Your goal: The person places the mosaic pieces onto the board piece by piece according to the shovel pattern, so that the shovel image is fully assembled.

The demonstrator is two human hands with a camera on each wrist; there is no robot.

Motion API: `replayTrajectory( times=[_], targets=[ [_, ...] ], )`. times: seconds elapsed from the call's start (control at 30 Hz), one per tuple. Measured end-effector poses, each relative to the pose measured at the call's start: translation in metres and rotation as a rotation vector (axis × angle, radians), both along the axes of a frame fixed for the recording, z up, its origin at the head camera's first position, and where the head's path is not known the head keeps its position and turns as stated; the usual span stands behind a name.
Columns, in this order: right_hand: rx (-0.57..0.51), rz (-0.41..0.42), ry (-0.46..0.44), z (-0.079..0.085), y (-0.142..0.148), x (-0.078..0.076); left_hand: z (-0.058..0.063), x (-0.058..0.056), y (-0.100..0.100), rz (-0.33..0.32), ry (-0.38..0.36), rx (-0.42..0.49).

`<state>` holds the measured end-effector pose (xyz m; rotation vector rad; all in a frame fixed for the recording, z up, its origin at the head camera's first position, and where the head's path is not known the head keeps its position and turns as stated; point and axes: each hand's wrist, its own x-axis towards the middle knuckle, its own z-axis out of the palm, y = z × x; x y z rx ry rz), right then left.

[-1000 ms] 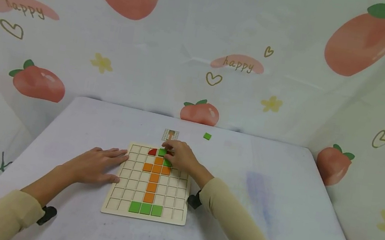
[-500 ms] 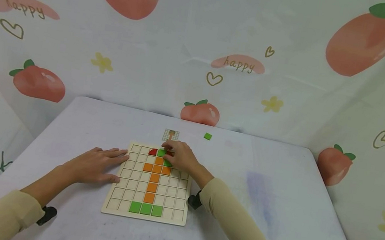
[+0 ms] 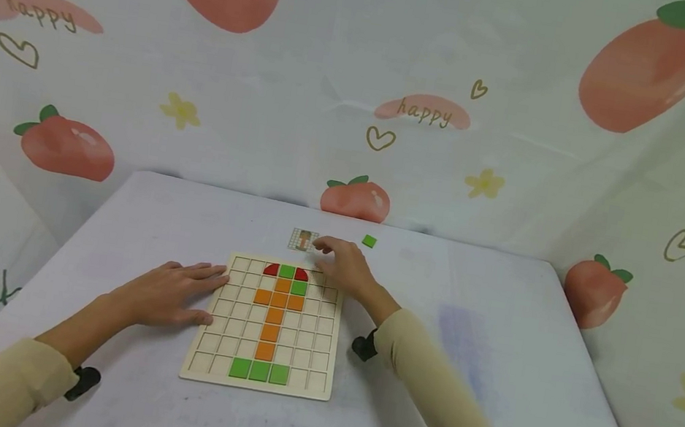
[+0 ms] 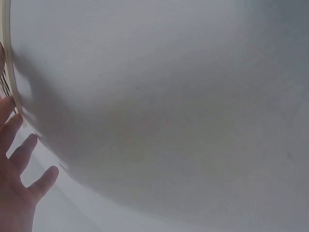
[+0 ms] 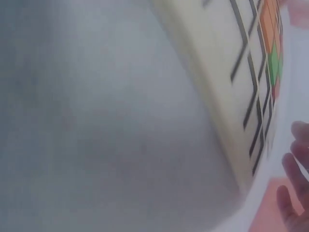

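A pale wooden grid board (image 3: 217,328) lies on the table. My left hand (image 3: 167,294) rests along its left edge, fingers spread and fairly straight. Orange square tiles (image 3: 270,333) form a cross, with a row of green tiles (image 3: 259,371) below. At the top, a green tile (image 3: 287,272) sits between two rounded red pieces, one left (image 3: 271,270) and one right (image 3: 302,275). Another green tile (image 3: 299,287) lies beneath the right red piece. Above the board's upper right corner hovers my right hand (image 3: 347,269), fingers loosely bent, nothing seen in them.
Behind the board lies a small pattern card (image 3: 302,240), close to the right fingertips. A loose green tile (image 3: 369,241) lies farther back, to the card's right. A printed cloth (image 3: 275,130) hangs behind the table. A dark green cord (image 3: 3,296) shows at the left edge.
My right hand has left the board's top row and moved right and slightly back, uncovering the right red piece and the green tile below it. My left hand has stayed in place.
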<state>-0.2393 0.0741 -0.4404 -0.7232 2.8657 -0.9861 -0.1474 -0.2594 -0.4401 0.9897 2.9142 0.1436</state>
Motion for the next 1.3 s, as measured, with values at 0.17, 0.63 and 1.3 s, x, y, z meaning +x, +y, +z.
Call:
replayTrajectory(
  times=[0.17, 0.63, 1.3],
  targets=[
    [-0.027, -0.059, 0.055, 0.001, 0.018, -0.010, -0.002, -0.001, -0.001, -0.011, 0.014, 0.002],
    [-0.003, -0.261, 0.017, -0.002, 0.066, -0.031, -0.001, -0.001, -0.002, -0.015, 0.023, 0.004],
    [0.067, -0.326, -0.035, -0.014, 0.077, -0.040, 0.001, 0.001, 0.001, -0.014, 0.019, 0.011]
  ],
)
